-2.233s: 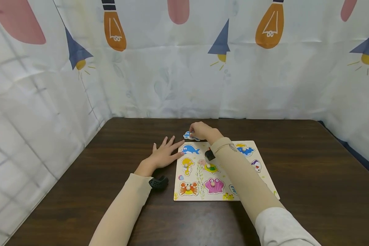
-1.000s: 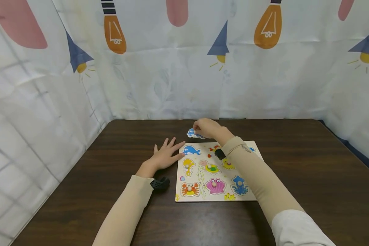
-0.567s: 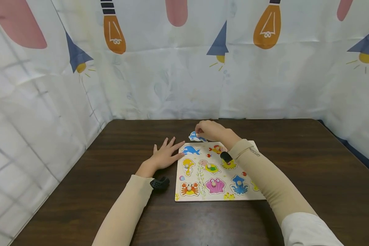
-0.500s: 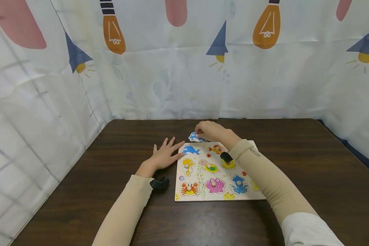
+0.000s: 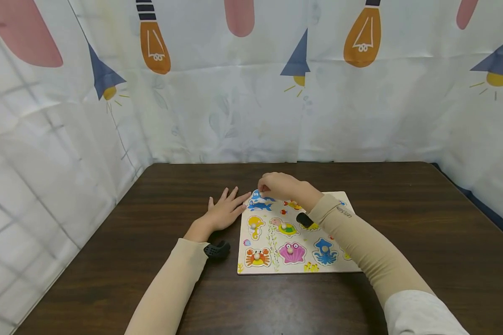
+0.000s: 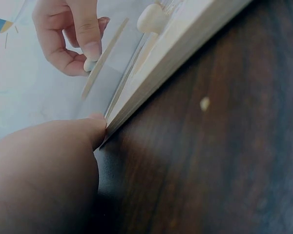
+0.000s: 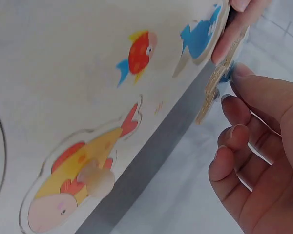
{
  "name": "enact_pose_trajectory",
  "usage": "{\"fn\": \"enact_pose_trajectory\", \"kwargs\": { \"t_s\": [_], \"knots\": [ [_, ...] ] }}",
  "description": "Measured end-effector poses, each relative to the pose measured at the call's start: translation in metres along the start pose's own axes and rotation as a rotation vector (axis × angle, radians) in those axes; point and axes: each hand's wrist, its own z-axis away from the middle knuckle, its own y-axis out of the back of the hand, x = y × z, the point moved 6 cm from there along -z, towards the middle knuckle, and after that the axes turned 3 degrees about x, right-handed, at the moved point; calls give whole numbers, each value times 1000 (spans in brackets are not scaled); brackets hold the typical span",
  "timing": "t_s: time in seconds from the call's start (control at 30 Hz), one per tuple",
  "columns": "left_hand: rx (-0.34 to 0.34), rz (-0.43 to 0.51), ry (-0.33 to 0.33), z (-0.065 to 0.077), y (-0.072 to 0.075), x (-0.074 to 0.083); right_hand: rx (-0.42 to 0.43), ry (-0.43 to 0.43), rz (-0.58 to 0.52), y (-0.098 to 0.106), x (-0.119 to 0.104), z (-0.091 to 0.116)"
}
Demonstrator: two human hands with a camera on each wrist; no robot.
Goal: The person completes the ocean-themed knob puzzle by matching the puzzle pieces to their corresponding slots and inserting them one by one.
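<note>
My right hand [image 5: 282,185] pinches a blue sea-animal puzzle piece [image 5: 256,195] by its small knob, over the top left corner of a wooden knob puzzle board [image 5: 339,268]. In the left wrist view the piece [image 6: 105,58] hangs tilted, apart from the board. Directly below it, a blue whale picture [image 5: 257,206] shows in its slot. The right wrist view shows the piece [image 7: 215,80] edge-on, thumb and forefinger at its knob. My left hand [image 5: 219,215] lies with fingers spread on the table, thumb and forefinger touching the board's left edge.
Several knobbed pieces sit in the board, among them a seahorse [image 5: 255,226], a turtle [image 5: 286,228], a crab [image 5: 257,257], a pink shell [image 5: 292,252] and a blue squid [image 5: 325,251]. The dark wooden table [image 5: 151,223] ends at a patterned curtain [image 5: 234,116].
My right hand has brought the blue piece from the table behind the board forward and left, over the board's top left corner. My left hand has stayed in place.
</note>
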Motion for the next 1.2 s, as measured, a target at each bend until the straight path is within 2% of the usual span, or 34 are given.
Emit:
{"fn": "enact_pose_trajectory", "kwargs": {
  "t_s": [0.3,0.57,1.2],
  "knots": [
    [-4,-1,-1,-1,-1,-1,-54,21,18,-11,-11,-1],
    [-8,1,7,0,0,-1,-63,25,7,-15,-15,-2],
    [-8,3,1,-1,0,2,-93,-7,-25,-18,-10,-3]
  ]
}}
